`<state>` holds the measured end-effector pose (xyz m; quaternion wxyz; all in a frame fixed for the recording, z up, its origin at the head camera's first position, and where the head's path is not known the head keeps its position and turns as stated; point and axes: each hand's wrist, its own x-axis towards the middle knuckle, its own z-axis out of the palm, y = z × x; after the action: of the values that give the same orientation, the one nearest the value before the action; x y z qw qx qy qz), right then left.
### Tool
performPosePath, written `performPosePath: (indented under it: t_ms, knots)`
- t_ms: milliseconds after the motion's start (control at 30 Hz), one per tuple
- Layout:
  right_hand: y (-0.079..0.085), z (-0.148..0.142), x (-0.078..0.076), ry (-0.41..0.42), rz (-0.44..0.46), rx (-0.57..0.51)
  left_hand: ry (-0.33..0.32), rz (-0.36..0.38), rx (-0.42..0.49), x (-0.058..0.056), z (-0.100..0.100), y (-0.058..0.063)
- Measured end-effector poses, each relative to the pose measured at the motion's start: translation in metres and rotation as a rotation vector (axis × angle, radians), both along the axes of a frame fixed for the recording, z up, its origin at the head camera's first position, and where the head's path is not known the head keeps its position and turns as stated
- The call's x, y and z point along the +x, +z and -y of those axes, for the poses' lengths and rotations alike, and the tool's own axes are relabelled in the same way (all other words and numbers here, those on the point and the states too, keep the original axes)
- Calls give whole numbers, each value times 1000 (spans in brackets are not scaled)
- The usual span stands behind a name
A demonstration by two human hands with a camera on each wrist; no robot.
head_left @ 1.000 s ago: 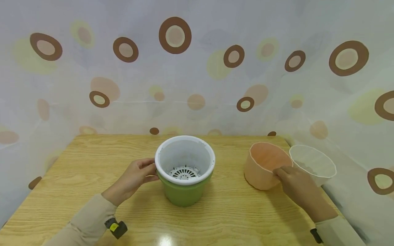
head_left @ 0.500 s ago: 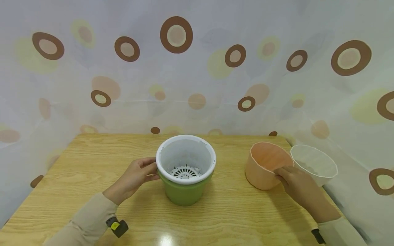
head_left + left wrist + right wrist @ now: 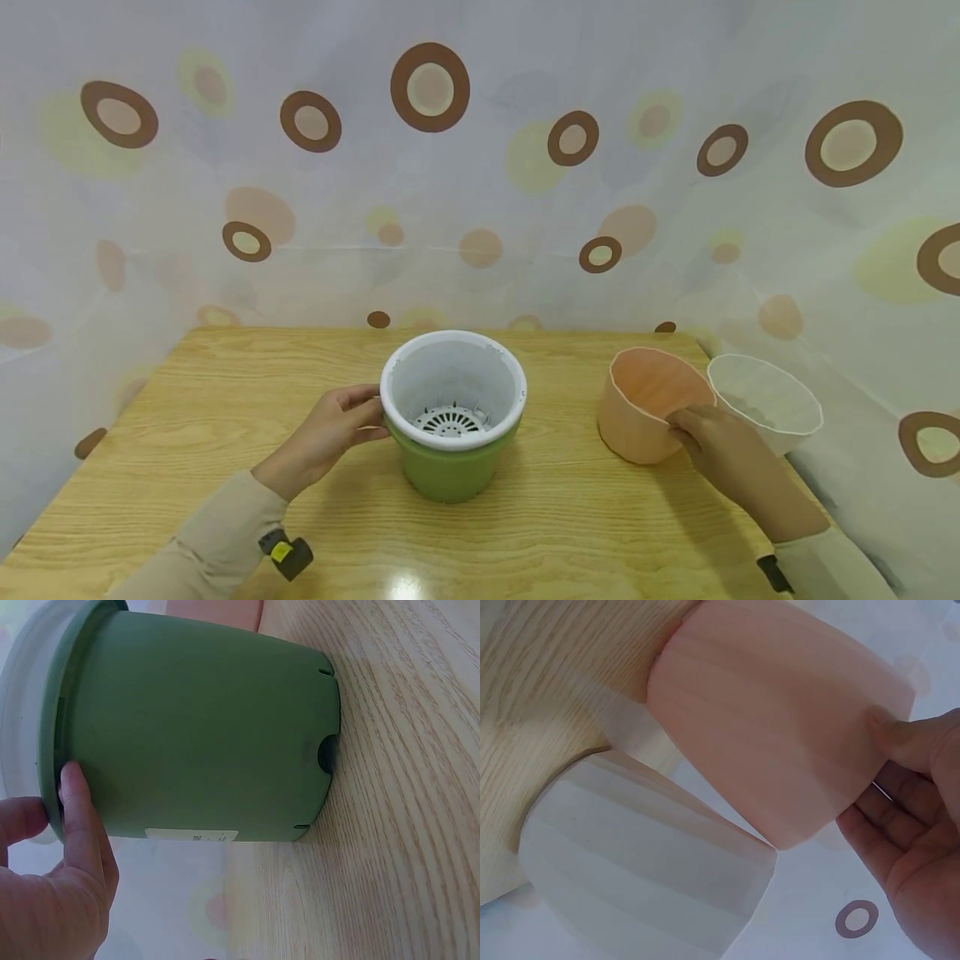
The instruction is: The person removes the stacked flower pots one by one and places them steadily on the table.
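A green flowerpot (image 3: 452, 475) stands upright mid-table, with a white pot (image 3: 453, 371) nested inside; slots show in the white pot's floor. At the left side of the rim, my left hand (image 3: 326, 437) pinches the green flowerpot, thumb over the rim and fingers (image 3: 79, 817) beneath it. Over on the right is a pink flowerpot (image 3: 633, 425), upright on the table. My right hand (image 3: 723, 454) pinches its near rim, thumb outside; the left wrist view shows only a sliver of this pot. Just beside the pink one sits a white fluted flowerpot (image 3: 641, 859), untouched.
The wooden table (image 3: 262, 367) ends close to the white fluted flowerpot on the right. A patterned curtain (image 3: 480, 167) hangs behind the table and along its right side. Both sleeves carry dark wrist devices.
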<state>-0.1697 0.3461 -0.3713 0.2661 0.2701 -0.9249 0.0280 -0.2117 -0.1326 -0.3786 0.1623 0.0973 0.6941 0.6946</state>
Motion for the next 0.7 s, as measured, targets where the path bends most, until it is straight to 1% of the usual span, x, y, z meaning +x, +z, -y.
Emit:
performPosePath:
  t_ms: [200,333,467,700]
  knots:
    - [5,4,-2,12,39,15,-1,-24,-4,-1,1,-2]
    - [11,10,-4,14,70,-2,19,-12,-11,-2,0,-3]
    - [15,15,-6,34,66,-21,30,-14,-17,-2,0,-2]
    - [20,24,-8,75,37,-23,40,-27,-28,-4,2,-3]
